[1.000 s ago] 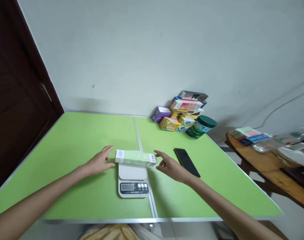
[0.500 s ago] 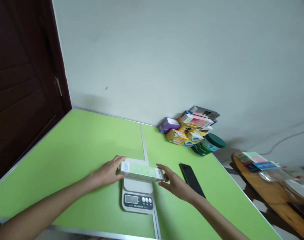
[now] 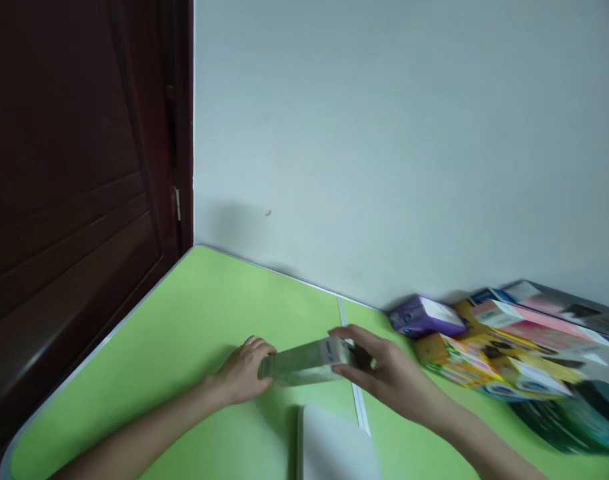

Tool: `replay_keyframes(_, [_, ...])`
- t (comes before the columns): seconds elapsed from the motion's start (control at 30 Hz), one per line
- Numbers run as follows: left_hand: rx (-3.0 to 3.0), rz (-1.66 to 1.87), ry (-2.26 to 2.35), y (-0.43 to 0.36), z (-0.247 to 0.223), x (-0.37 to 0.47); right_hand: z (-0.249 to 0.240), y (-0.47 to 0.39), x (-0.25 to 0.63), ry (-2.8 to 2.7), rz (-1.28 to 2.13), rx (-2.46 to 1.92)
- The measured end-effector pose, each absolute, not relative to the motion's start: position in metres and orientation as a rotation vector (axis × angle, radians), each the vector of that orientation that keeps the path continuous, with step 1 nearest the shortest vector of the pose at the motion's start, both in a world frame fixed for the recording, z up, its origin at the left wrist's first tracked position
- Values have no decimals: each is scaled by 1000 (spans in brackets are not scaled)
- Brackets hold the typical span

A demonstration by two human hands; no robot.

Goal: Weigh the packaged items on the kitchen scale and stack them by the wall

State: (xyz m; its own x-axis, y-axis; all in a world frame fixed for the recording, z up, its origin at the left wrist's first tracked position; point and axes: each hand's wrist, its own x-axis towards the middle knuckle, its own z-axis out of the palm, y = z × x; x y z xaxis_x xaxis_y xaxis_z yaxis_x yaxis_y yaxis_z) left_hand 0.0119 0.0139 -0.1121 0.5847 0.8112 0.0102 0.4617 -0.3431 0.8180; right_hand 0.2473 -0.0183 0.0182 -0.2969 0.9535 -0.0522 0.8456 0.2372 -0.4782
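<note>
Between my two hands is a long, narrow carton [image 3: 304, 364], pale green and white, somewhat blurred. My left hand [image 3: 247, 373] is closed around its left end. At the right end, the thumb and fingers of my right hand [image 3: 371, 360] pinch the carton. It is held beyond the far edge of a white kitchen scale [image 3: 334, 447], tilted slightly with its right end higher. Only the far part of the scale shows; its display lies outside the view.
On the green table [image 3: 204, 300], against the wall, stand a purple box [image 3: 424, 316], a yellow-orange box [image 3: 451, 359], a pink-and-white box [image 3: 534, 323] and a dark green tub [image 3: 569, 417]. A dark wooden door [image 3: 74, 200] borders the table's left side.
The carton has moved with both hands off the scale, toward the far left of the table. My view has turned left and up; the phone and side table are out of sight.
</note>
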Motion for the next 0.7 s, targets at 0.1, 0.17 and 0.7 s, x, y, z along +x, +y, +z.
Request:
replay_keyframes(0.1, [1979, 743, 1057, 56, -108, 13, 38, 43, 204, -2494, 363, -1476])
replay_keyframes(0.17, [1931, 869, 1126, 87, -105, 9, 45, 80, 181, -2553, 228, -1398])
replay_keyframes(0.7, [2418, 512, 1534, 317, -92, -78, -127, 280, 128, -1777, 699, -1477])
